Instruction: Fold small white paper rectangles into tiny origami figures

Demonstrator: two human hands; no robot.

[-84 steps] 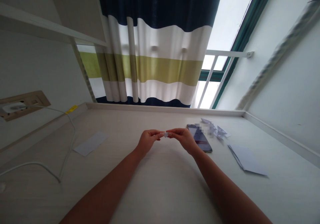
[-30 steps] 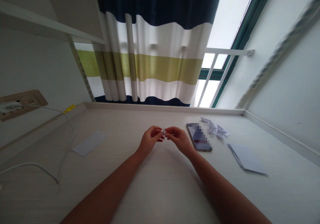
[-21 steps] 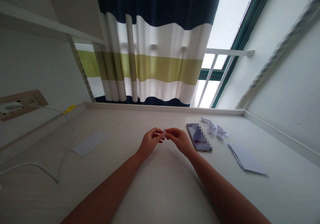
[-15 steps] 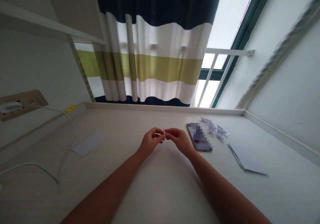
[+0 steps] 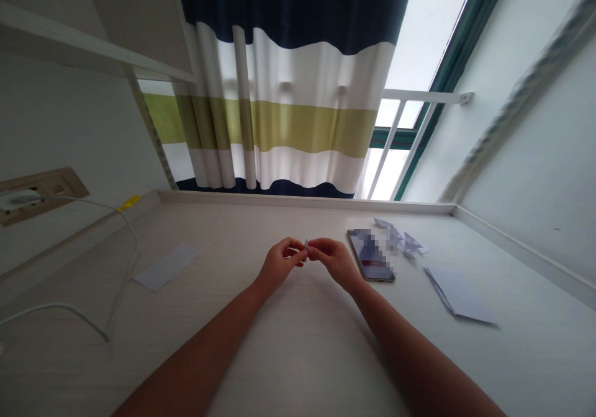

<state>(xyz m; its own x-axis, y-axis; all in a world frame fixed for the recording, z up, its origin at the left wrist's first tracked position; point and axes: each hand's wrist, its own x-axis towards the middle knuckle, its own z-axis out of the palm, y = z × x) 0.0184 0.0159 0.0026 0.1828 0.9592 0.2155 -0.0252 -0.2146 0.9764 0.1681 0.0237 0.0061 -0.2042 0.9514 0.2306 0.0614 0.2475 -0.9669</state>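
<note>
A tiny folded piece of white paper stands upright between my two hands, pinched by the fingertips of both. My left hand holds it from the left and my right hand from the right. Both hands hover above a pale wooden desk. A smartphone lies face up just right of my right hand, apart from it. Its screen is blurred out.
Several small folded paper pieces lie beyond the phone, with a folded white paper sheet to the right. A paper strip and a white cable lie at left, the cable running to a wall socket. A striped curtain hangs behind the desk.
The paper piece has gone from a small flat triangle to a thin upright fold. My hands have drawn closer together around it.
</note>
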